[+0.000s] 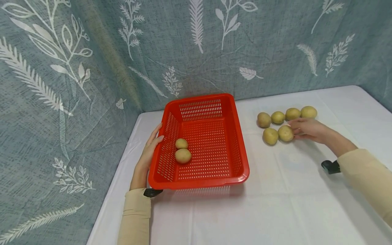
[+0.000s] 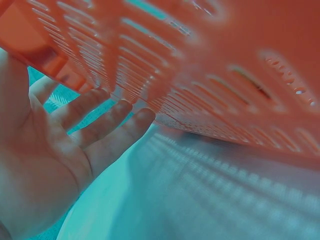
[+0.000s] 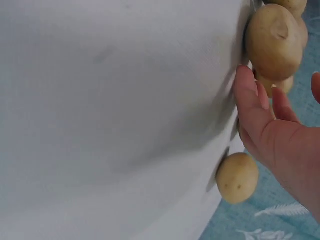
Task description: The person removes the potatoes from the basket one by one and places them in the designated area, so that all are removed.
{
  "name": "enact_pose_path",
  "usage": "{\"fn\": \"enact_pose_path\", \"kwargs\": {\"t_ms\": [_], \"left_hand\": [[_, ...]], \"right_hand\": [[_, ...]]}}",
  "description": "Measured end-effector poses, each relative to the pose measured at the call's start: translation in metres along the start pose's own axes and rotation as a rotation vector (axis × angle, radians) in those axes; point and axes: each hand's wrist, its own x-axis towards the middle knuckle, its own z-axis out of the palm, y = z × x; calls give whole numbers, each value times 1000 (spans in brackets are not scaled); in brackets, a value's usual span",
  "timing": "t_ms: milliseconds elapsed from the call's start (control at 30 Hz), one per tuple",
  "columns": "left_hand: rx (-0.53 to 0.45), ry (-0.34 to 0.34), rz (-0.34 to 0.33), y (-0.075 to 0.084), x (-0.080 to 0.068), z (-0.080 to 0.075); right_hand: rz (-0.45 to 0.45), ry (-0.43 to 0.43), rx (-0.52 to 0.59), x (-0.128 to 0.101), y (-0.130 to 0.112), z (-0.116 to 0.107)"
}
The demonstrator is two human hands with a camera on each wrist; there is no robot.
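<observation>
A: Right hand first: its fingers are straight and loosely spread, tips touching the nearest potato, nothing pinched or wrapped

B: And that potato sits on the desk to the right of the red basket, well apart from it?

A: Yes. A second potato lies just beside it on the side toward the basket, and a row of four potatoes lies just behind the pair, farther from the person

B: What about the left hand?

A: Fingers straight and slightly fanned, laid flat against the outside of the basket's left wall, thumb up near the rim. The left wrist view shows the fingertips on the slotted plastic, not hooked through it

B: Anything in the basket?

A: Two potatoes, touching each other, on the floor of the basket close to that left wall

B: And further out from the basket?

A: A white cloth covers the desk, cream sleeves on both arms, a black wrist mount near the right sleeve, and a blue-grey leaf-print curtain hangs behind and to the left of the basket
</observation>
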Motion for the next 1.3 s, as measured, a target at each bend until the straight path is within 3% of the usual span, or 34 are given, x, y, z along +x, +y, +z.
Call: {"fn": "enact_pose_path", "kwargs": {"t_ms": [200, 367, 733, 1300], "left_hand": [[-2, 1, 5, -1, 1, -1], [-2, 4, 2, -2, 1, -1], [-2, -1, 8, -2, 1, 0], [-8, 1, 24, -3, 1, -1]], "right_hand": [[-1, 10, 7, -3, -4, -8], [12, 18, 79, -4, -3, -16], [31, -2, 351, -8, -7, -32], [-13, -4, 286, -4, -39, -41]]}}
